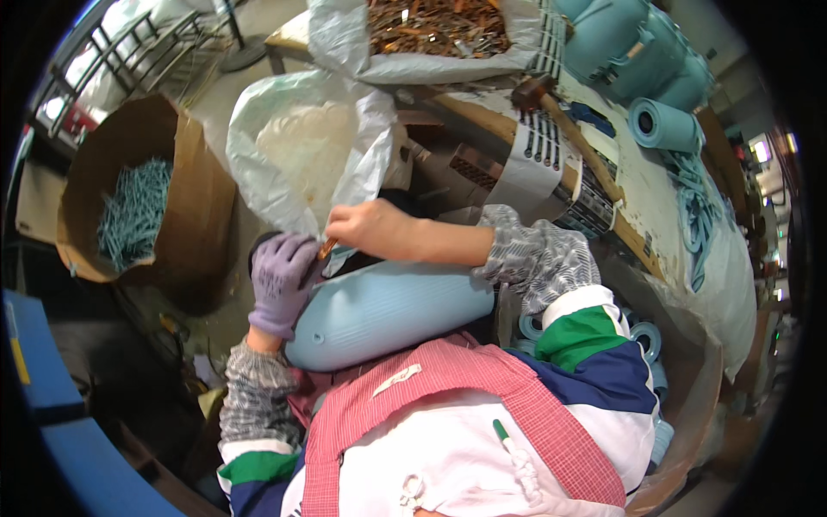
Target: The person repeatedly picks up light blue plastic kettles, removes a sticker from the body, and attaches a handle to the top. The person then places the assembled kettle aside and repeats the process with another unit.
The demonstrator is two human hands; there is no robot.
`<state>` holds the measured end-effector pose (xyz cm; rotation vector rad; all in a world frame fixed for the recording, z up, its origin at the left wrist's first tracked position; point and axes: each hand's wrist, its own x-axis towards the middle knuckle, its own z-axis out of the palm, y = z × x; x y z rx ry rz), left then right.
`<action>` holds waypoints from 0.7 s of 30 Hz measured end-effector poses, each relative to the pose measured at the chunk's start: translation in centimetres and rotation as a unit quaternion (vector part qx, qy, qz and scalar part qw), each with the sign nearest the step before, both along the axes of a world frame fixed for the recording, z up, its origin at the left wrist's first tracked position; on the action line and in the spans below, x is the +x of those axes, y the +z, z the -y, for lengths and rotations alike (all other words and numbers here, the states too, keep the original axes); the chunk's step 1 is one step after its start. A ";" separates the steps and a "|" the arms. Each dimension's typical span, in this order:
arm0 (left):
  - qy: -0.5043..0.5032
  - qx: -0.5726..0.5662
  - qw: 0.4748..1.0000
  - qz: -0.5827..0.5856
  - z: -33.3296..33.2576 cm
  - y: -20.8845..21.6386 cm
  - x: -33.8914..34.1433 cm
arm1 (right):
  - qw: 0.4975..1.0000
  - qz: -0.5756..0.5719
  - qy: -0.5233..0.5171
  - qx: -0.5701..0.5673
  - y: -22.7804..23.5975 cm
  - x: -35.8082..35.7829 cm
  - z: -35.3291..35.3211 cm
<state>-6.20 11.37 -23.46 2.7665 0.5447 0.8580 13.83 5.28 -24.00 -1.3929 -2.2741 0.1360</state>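
A light-blue ribbed plastic shell [388, 310] lies across my lap, rounded and hollow-looking, with a small round hole near its left end. My left hand [282, 280], in a lilac glove, curls over the shell's far left end; its fingertips are partly hidden. Bare and coming in from the right, my right hand [370, 230] pinches a small copper-coloured metal piece [326, 248] close to the left fingers, at the shell's far edge. Something dark shows behind the gloved fingers, too little of it to name.
Beyond my hands sits a white plastic-lined container [250, 129] with pale contents. A cardboard drum [202, 181] at left holds thin blue strips. On the bench are copper-coloured pieces [439, 30] and a hammer [577, 138]. Blue rolls [644, 340] lie in a box at right.
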 end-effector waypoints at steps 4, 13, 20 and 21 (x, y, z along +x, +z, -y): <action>-0.014 -0.519 0.854 -0.024 -0.5 -0.4 -1.0 | 0.997 0.031 -0.038 0.052 1.2 0.1 1.5; -0.060 -0.749 0.657 -0.064 -1.5 -0.6 -2.0 | 0.996 0.083 0.020 0.033 0.3 -0.9 2.1; -0.045 -0.715 0.686 -0.127 -2.4 -1.7 -0.3 | 0.995 0.098 0.023 0.010 0.0 -0.3 2.4; -0.063 -0.674 0.725 -0.124 -2.8 -2.5 -0.2 | 0.997 0.074 0.030 0.018 -0.4 -0.4 2.2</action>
